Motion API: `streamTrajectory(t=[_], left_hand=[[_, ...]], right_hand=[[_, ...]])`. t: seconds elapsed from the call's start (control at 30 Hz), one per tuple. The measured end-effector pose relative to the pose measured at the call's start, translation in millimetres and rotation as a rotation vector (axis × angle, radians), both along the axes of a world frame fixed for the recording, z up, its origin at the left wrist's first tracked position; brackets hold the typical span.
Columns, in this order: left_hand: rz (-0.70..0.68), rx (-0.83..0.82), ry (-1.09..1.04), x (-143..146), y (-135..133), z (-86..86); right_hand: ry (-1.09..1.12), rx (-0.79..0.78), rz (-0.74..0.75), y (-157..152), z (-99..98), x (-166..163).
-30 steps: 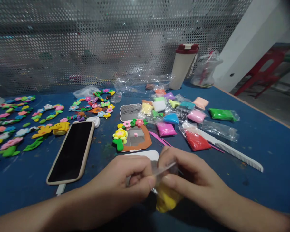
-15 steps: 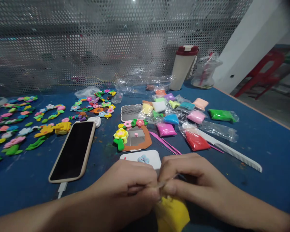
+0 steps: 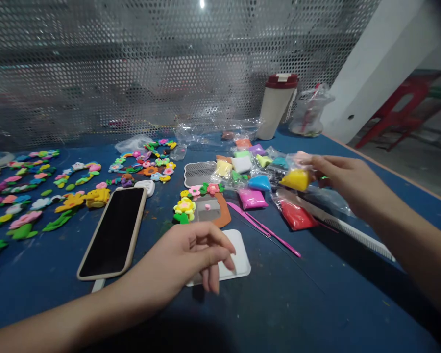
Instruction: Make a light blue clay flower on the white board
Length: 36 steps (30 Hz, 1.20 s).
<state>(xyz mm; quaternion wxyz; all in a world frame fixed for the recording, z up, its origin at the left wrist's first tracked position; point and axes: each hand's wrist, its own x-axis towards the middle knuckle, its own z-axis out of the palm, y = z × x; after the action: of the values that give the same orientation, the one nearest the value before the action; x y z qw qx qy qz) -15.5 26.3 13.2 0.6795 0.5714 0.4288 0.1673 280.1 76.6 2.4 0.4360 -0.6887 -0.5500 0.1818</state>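
Observation:
My right hand [image 3: 347,184] pinches the top of a clear bag of yellow clay [image 3: 296,180], holding it over the group of clay packets at the right. Just below it lies a red clay packet [image 3: 299,214]. My left hand [image 3: 194,252] has loosely bent fingers set apart and nothing in them. It hovers over a white rounded plate [image 3: 240,255] and partly covers it. Beyond that hand is a small mirror with a brown clay rim [image 3: 225,212] and clay flowers. Pink modelling tools [image 3: 259,224] rest to the right of the mirror.
A phone [image 3: 113,233] with a cable lies on the left, near several flower-decorated clay pieces [image 3: 71,201]. A white comb [image 3: 356,235] sits at the right. A tumbler [image 3: 274,110] and a plastic-bagged cup [image 3: 308,115] stand before the perforated metal screen [image 3: 132,63].
My hands have parted. The right one carried the yellow clay bag forward and right to the other packets; the left let go and stayed over the white plate.

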Motion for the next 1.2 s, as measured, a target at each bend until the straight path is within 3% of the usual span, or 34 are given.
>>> streamTrajectory(t=[0.13, 0.27, 0.33, 0.43, 0.5, 0.6, 0.7, 0.87, 1.0, 1.2], left_hand=[[-0.015, -0.061, 0.127, 0.2, -1.0, 2.9], [-0.088, 0.091, 0.130, -2.0, -2.3, 1.0], [-0.104, 0.134, 0.142, -2.3, -2.3, 0.6], [-0.094, 0.087, 0.103, -2.3, -1.2, 0.8], [-0.114, 0.009, 0.060, -3.1, -0.4, 0.9], [-0.144, -0.083, 0.060, -6.4, -0.2, 1.8], [-0.135, -0.118, 0.033, -11.4, -0.3, 2.9], [0.008, -0.067, -0.062, -17.2, 2.3, -3.5], [0.105, -0.022, -0.087, -17.0, 2.9, -7.0], [0.210, 0.130, 0.060, -11.0, -3.5, 4.0]], right_hand=[[-0.247, 0.127, -0.151, 5.1, -0.9, 6.6], [-0.356, 0.297, -0.152, -7.1, 6.2, -16.8], [-0.372, 0.302, -0.018, -16.6, 10.9, -35.9], [-0.365, 0.353, 0.363, -31.4, 16.9, -68.3], [-0.243, 0.263, 0.638, -39.3, 18.8, -88.2], [-0.003, 0.130, 0.797, -45.8, 16.3, -108.9], [0.146, 0.102, 0.751, -48.5, 8.3, -116.4], [0.163, 0.140, 0.607, -58.5, -4.9, -116.3], [0.166, 0.191, 0.679, -69.8, -11.0, -123.5], [0.170, 0.164, 0.720, -75.2, -19.1, -132.6]])
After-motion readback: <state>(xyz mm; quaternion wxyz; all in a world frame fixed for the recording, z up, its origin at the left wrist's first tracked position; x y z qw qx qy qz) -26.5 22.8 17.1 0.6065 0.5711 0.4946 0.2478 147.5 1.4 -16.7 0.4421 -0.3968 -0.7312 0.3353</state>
